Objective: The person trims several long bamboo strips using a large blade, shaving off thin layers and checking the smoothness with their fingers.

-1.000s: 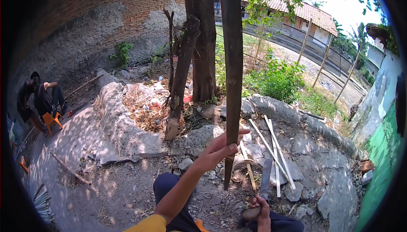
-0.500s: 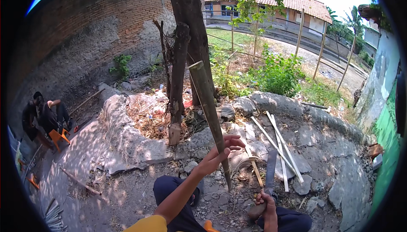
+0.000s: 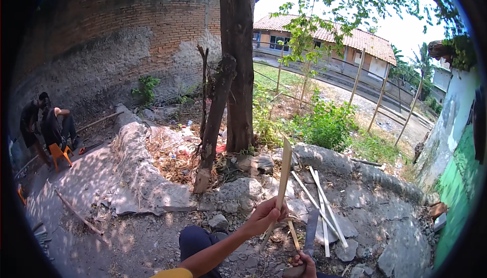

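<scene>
Rubbly yard [image 3: 137, 232]: bamboo strip [image 3: 284, 170] near-upright in left fingers [image 3: 285, 210], top leaning right.

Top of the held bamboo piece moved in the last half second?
Yes: the bamboo piece tips right and lower, its top gone from across the tree trunk to right of its base.

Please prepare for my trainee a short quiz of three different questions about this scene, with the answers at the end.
1. Which of the person's hands holds the broad-bladed knife?
2. True or false: in the picture, the orange chair is to the right of the tree trunk.
3. What is in the left hand?
a) a plastic bottle
b) a long pale strip
c) a red brick

Key: 1. The right hand. 2. False. 3. b.
</scene>
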Tool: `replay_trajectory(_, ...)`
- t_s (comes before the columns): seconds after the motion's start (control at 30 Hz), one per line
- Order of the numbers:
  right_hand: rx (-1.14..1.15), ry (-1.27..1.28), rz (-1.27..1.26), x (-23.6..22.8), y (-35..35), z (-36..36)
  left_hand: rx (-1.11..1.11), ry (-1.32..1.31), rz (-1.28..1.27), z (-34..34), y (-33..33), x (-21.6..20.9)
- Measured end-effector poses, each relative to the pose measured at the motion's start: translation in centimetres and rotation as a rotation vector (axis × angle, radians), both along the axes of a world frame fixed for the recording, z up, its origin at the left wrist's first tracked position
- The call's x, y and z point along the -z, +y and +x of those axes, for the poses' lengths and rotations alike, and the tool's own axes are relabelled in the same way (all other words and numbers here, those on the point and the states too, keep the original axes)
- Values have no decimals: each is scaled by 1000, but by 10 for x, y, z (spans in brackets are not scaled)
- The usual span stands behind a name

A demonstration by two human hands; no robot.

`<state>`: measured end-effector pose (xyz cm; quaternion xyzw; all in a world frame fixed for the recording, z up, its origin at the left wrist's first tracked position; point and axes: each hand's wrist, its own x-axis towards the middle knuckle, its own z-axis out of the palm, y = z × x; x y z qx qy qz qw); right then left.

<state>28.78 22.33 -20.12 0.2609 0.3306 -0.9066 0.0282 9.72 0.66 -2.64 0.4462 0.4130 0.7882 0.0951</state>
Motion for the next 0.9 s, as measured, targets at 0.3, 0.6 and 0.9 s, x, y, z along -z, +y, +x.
replay_trajectory(0.3, 19, 18, 54, -4, -3, -4, -13, 26, -7, 0, 0, 3)
replay_trajectory(0.6, 16, 13, 69, 2, -1, -6, -14, 56, 0, -3, 2, 4)
replay_trajectory(0.9, 10, 1, 144, 0, -2, -9, -32, 41, -50, -6, -2, 5)
